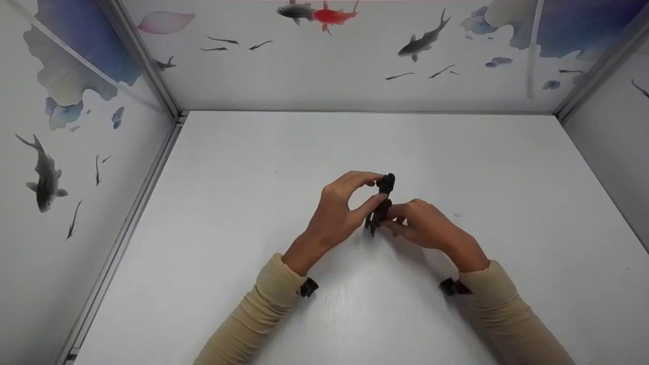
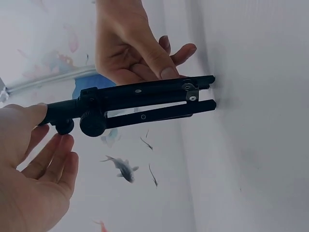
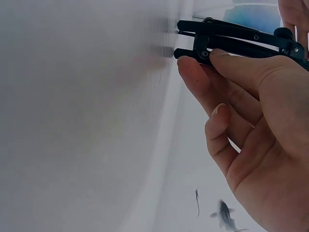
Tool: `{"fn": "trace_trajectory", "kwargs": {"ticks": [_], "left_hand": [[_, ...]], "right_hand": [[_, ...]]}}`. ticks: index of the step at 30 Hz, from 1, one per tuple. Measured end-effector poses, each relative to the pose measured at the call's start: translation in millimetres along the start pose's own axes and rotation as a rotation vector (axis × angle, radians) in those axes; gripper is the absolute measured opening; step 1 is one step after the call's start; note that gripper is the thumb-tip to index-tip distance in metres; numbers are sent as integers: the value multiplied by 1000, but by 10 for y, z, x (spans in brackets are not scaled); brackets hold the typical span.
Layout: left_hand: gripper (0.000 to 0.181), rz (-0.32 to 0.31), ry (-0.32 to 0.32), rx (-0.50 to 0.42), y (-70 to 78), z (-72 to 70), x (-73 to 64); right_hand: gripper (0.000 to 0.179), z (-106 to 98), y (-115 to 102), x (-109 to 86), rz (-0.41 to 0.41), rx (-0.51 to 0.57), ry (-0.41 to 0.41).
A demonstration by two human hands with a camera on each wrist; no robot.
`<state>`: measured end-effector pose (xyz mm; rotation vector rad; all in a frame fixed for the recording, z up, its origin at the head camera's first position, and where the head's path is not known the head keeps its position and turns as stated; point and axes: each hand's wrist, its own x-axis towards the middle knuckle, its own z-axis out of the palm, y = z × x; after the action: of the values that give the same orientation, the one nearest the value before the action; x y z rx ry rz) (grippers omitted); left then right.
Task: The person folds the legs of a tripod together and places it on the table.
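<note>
A small black tripod (image 1: 387, 183) with its legs folded together stands upright between the two hands. At its top end, the left hand (image 1: 334, 213) grips the centre post between thumb and fingers. Lower down, the right hand (image 1: 426, 223) pinches a leg close to its foot. The left wrist view shows a round knob (image 2: 92, 123) and a metal hinge bracket (image 2: 192, 97) on the tripod. In the right wrist view, the right thumb (image 3: 231, 63) lies along the leg by a hinge, and the feet (image 3: 182, 26) point toward the white tabletop.
The white table (image 1: 228, 284) has panels printed with fish on its left, back and right. A metal frame rail (image 1: 121, 233) runs along the left edge. Small black wrist cameras (image 1: 308, 287) sit under both sleeves, close above the tabletop.
</note>
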<state>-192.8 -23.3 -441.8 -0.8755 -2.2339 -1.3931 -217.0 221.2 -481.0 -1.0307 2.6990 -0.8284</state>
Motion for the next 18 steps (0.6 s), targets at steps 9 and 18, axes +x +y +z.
{"fn": "trace_trajectory", "kwargs": {"ticks": [9,18], "left_hand": [[36,2,-7,14,20,-15,-6],[31,24,46,-12,19,-76,13]], "right_hand": [[15,2,-25,3,-12,15,-10],[12,-20,-17,-3,4,4,-18]]}}
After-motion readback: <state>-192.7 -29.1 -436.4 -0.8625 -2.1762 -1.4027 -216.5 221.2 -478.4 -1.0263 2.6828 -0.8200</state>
